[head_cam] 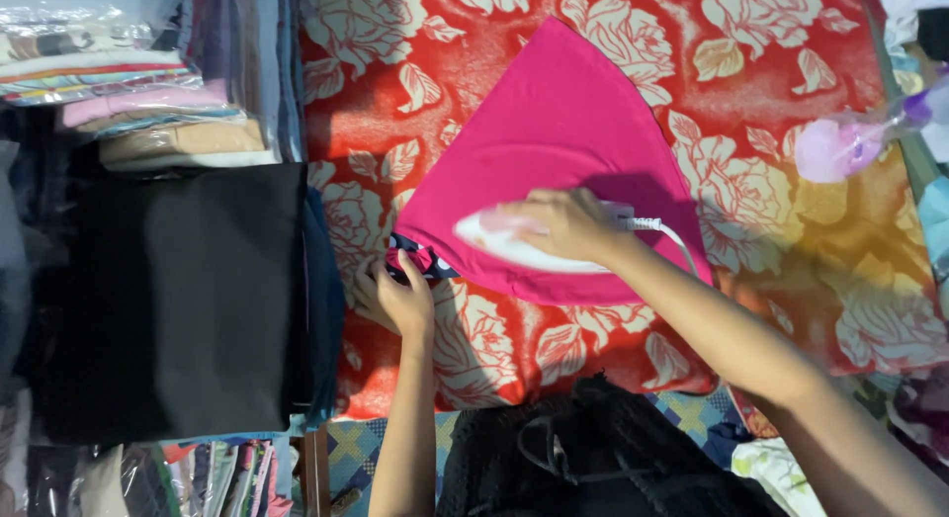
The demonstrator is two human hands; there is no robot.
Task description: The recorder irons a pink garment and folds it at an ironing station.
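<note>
Your right hand [565, 223] is clamped around the handle of the iron [514, 245], sole flat on the pink cloth [554, 131], near its lower edge. That grip from above likely lets you press down while steering.

Your left hand [395, 298] rests fingers-down at the cloth's lower left corner, on a dark dotted trim [415, 260]; fingers spread slightly, pinning rather than gripping, probably to keep the fabric taut.

The cloth lies spread on a red floral blanket [791, 211], centre of view. It is bright magenta, smooth, roughly fan-shaped, narrowing to a point at the top. The iron's cord [672, 235] trails right.

Black folded fabric [178, 300] sits left, well apart.
</note>
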